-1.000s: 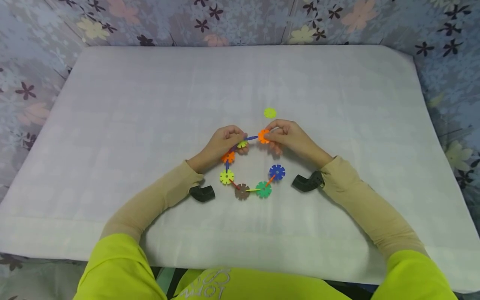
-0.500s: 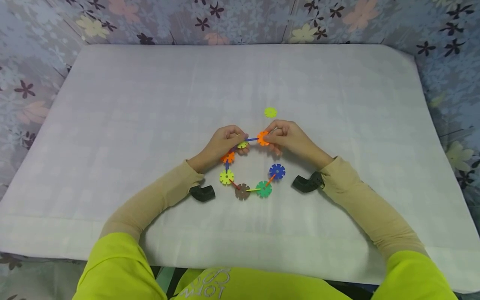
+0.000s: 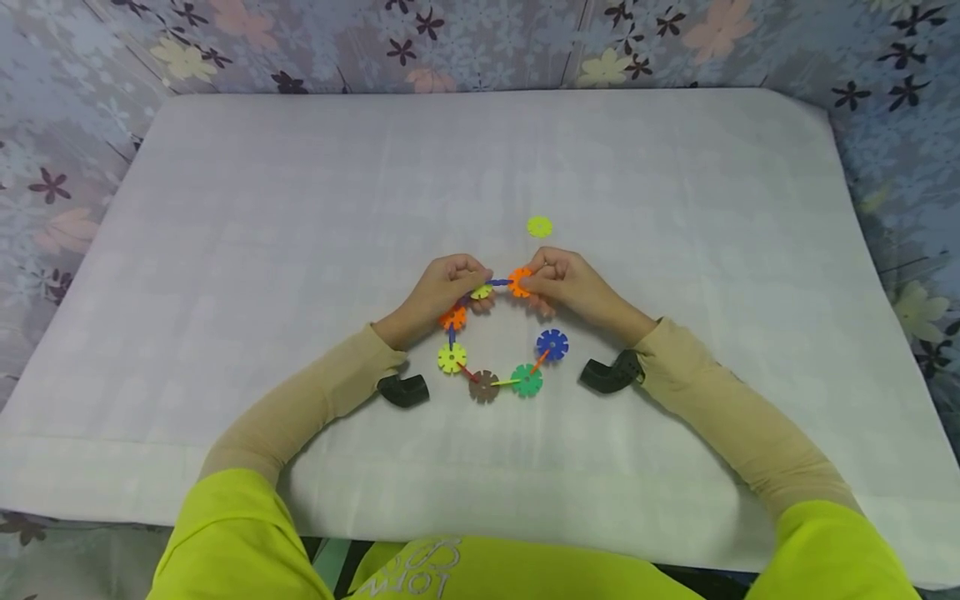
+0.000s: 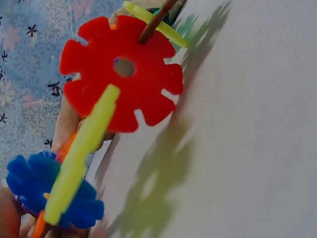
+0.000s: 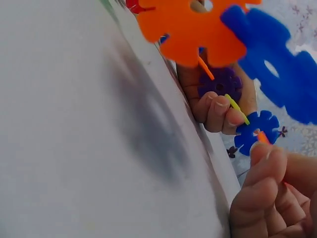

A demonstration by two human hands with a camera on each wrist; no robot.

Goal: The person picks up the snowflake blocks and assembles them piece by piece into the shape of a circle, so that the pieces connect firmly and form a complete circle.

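Note:
Notched plastic discs, slotted into one another, form a curved chain with a gap on its right side. My left hand [image 3: 448, 287] pinches a yellow notched disc [image 3: 481, 292] at the chain's far side. From there a blue disc [image 3: 499, 282], seen edge-on, runs to an orange notched disc [image 3: 520, 282], which my right hand [image 3: 573, 287] pinches between thumb and fingers. The chain's other end is a blue disc [image 3: 552, 344] below the right hand. In the left wrist view a red disc [image 4: 153, 89] looms close, hiding much of the hands.
One loose yellow-green disc [image 3: 539, 227] lies beyond the right hand on the white-covered table [image 3: 300, 192]. Dark angled pieces [image 3: 403, 390] sit at both wrists. Flower-patterned cloth [image 3: 495, 42] stands behind the far edge.
My right hand has shifted slightly left and toward the body with the orange disc, bringing it closer to my left hand. The left hand has barely moved.

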